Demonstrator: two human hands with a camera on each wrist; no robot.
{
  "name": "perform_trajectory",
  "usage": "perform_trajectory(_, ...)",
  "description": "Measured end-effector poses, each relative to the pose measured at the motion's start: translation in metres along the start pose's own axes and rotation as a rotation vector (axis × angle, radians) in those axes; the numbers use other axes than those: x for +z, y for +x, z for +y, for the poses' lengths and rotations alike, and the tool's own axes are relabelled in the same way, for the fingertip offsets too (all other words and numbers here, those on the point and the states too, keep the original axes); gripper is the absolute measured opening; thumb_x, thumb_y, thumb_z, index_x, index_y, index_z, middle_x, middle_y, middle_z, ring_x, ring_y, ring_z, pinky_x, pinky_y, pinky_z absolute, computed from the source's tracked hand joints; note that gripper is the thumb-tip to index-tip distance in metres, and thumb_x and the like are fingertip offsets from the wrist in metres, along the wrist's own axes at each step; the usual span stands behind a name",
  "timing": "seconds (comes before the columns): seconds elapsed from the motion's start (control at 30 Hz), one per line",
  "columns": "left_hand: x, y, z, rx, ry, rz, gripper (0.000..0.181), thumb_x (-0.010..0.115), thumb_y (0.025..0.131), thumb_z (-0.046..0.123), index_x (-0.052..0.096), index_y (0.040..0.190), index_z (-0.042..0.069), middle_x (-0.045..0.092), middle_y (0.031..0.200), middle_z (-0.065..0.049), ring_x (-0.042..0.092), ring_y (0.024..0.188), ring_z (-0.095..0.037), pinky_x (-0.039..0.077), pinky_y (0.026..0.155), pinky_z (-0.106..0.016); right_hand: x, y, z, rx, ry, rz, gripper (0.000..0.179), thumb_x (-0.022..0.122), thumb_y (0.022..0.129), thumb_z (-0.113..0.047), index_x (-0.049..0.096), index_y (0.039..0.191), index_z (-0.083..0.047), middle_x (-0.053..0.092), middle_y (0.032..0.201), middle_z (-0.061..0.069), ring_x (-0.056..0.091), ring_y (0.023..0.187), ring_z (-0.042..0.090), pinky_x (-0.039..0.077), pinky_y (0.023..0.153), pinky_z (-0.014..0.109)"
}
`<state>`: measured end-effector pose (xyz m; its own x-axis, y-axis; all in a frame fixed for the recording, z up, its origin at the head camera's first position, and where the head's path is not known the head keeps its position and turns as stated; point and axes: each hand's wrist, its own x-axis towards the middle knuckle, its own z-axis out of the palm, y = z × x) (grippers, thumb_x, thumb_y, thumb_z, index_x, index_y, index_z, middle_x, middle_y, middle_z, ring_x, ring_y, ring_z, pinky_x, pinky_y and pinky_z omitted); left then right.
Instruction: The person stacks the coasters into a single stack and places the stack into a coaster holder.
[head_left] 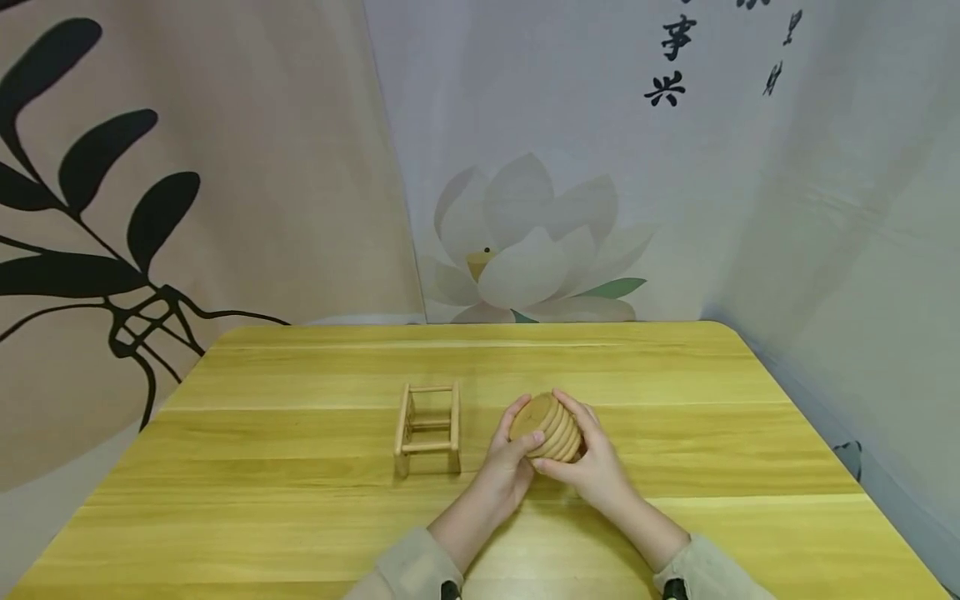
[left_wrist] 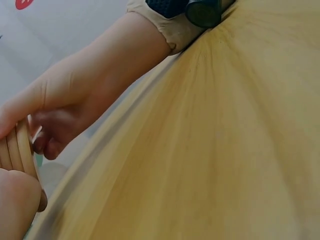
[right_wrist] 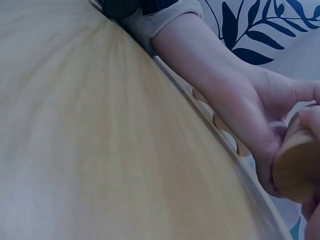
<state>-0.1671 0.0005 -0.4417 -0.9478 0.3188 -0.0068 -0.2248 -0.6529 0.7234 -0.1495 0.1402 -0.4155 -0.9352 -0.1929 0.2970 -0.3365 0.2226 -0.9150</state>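
A stack of several round wooden coasters [head_left: 561, 433] is held between both hands above the table, tilted so one flat face shows. My left hand [head_left: 504, 471] grips the stack from the left, thumb on the flat face and fingers at the far rim. From the right, my right hand [head_left: 602, 468] holds the rims, fingers at the top and thumb below. The layered edges of the coasters [left_wrist: 16, 150] appear at the left of the left wrist view. A wooden coaster rack [head_left: 427, 447] stands left of the hands, untouched.
The wood-grain table [head_left: 300, 475] spreads around the hands and rack. Behind it hangs a printed curtain [head_left: 525, 242] with a lotus, leaves and characters. In the right wrist view, scalloped slats of the rack [right_wrist: 242, 149] show beyond the left forearm.
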Motion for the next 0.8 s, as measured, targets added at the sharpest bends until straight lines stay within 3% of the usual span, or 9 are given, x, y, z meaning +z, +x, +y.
perform_trajectory(0.13,0.002,0.001,-0.002,-0.001,-0.007,0.022,0.073,0.062,0.076,0.003,0.026,0.139,0.014,0.043,0.125,-0.014,0.051,0.104,-0.023,0.044,0.085,-0.03,0.003,0.001,-0.002,-0.004,-0.063,0.049,0.087,0.082,0.063,-0.01,0.036,0.137,-0.017,0.039,0.125,0.009,0.044,0.109,0.027,0.041,0.086,0.04)
perform_trajectory(0.37,0.002,0.002,-0.003,-0.024,-0.008,0.047,0.078,0.062,0.075,0.003,0.022,0.141,0.015,0.047,0.118,-0.015,0.054,0.096,-0.019,0.045,0.081,-0.027,0.009,0.002,-0.004,0.007,-0.05,0.086,0.086,0.082,0.062,-0.01,0.038,0.135,-0.021,0.041,0.124,0.008,0.045,0.106,0.028,0.042,0.083,0.04)
perform_trajectory(0.8,0.001,0.003,-0.003,-0.051,-0.003,0.004,0.075,0.06,0.078,0.005,0.02,0.141,0.013,0.044,0.124,-0.016,0.053,0.101,-0.019,0.042,0.086,-0.026,0.01,0.002,-0.004,0.0,-0.082,0.152,0.081,0.081,0.061,-0.003,0.045,0.131,-0.02,0.044,0.117,0.004,0.048,0.093,0.022,0.046,0.071,0.033)
